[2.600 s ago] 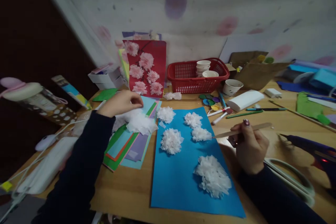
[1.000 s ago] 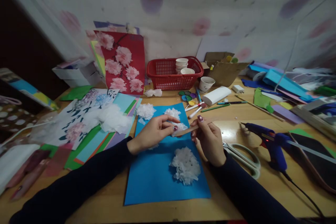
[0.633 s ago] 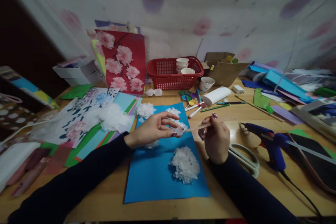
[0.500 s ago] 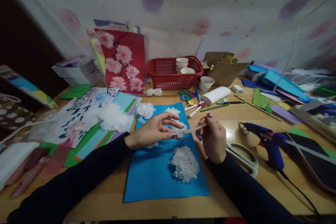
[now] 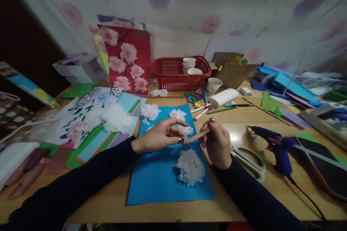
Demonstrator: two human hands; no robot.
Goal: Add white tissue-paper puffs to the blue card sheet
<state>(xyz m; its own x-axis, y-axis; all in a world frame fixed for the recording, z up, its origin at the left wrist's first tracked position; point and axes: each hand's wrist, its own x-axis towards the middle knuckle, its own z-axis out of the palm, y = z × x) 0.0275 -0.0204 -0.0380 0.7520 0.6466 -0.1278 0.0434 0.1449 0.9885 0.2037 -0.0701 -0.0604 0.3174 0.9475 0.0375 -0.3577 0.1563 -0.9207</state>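
My right hand (image 5: 218, 144) is closed on a flat wooden craft stick (image 5: 199, 135), which slants down to the left. The stick's tip meets the fingertips of my left hand (image 5: 159, 135), where a small piece of white tissue paper (image 5: 185, 138) is pinched, partly hidden by the fingers. Below both hands lies a blue sheet of paper (image 5: 154, 184). A large white tissue-paper flower (image 5: 189, 168) rests on its right side. Near the sheet's top are other white flowers (image 5: 177, 114), some partly covered by my left hand.
To the right lie scissors (image 5: 252, 162), a blue glue gun (image 5: 273, 144) with a red light, and a phone (image 5: 322, 162). A red basket (image 5: 181, 83) with paper cups stands behind. White tissue (image 5: 116, 117) and coloured papers spread leftward; a red flower picture (image 5: 128, 61) leans on the wall.
My right hand has moved slightly left and down, tilting the stick more steeply, its tip now at my left fingertips. My left hand has shifted slightly right.
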